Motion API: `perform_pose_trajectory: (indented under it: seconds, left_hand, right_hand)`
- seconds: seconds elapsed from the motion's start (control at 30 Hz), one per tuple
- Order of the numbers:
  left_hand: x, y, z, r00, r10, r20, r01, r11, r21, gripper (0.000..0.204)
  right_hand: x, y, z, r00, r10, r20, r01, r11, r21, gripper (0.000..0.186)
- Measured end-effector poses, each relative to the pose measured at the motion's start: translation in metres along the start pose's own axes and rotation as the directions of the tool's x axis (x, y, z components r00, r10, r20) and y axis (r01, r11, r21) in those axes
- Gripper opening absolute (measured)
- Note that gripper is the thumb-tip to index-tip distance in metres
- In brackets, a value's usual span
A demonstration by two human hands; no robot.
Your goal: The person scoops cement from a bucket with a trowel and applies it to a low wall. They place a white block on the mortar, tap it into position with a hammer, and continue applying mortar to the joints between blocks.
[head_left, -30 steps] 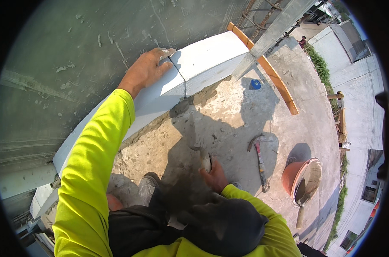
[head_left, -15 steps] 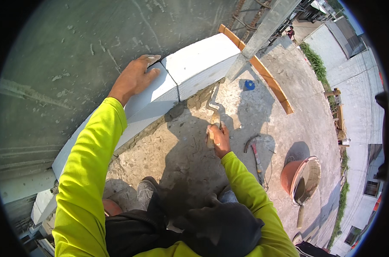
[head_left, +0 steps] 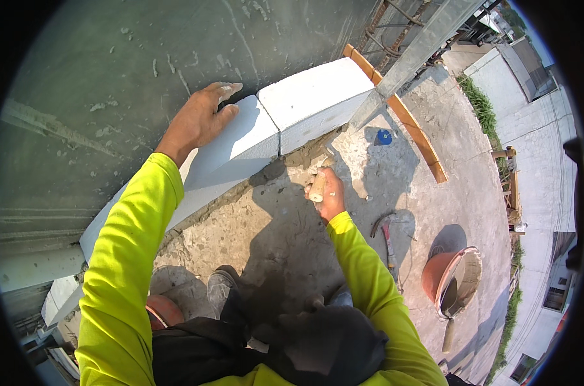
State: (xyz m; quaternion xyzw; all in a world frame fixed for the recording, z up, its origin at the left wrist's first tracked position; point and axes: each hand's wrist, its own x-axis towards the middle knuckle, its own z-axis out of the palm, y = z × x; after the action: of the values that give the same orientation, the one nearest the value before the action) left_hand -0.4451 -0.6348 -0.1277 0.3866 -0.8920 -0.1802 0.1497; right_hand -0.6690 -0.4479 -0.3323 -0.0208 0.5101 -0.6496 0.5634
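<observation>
My left hand (head_left: 202, 121) rests open over the top of a white block (head_left: 235, 132) beside the grey wall (head_left: 111, 77), fingertips near its back edge, thumb apart. A second white block (head_left: 317, 90) adjoins it on the right, with a thin seam between them. My right hand (head_left: 326, 192) is closed on the wooden handle of a trowel (head_left: 316, 192), held below the blocks near the rough mortar along their base (head_left: 266, 174); the trowel's blade is hard to make out. A hammer (head_left: 388, 248) with a pink handle lies on the concrete right of my right hand.
An orange bucket (head_left: 436, 283) with a handled tool in it stands at lower right, another (head_left: 163, 312) by my boot. A blue round object (head_left: 383, 137), a plank (head_left: 417, 138) and a metal post (head_left: 415, 48) with rebar are at upper right. A white building (head_left: 539, 167) lies beyond.
My right hand has moved forward and up with the trowel, toward the base of the blocks. My left hand has shifted slightly along the block top, away from the seam.
</observation>
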Motion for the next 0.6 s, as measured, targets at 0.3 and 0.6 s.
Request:
perform_pose_trajectory:
  seconds: [0.3,0.6]
  left_hand:
    - [0.002,0.000,-0.002,0.999,0.000,-0.037,0.001,1.000,0.004,0.044]
    - [-0.009,0.008,-0.034,0.993,-0.090,-0.080,0.081,0.991,-0.107,0.044]
  right_hand:
    - [-0.078,0.060,0.023,0.975,0.131,0.179,-0.082,0.963,-0.257,0.023]
    - [-0.102,0.061,0.017,0.935,0.322,0.150,-0.301,0.942,-0.147,0.021]
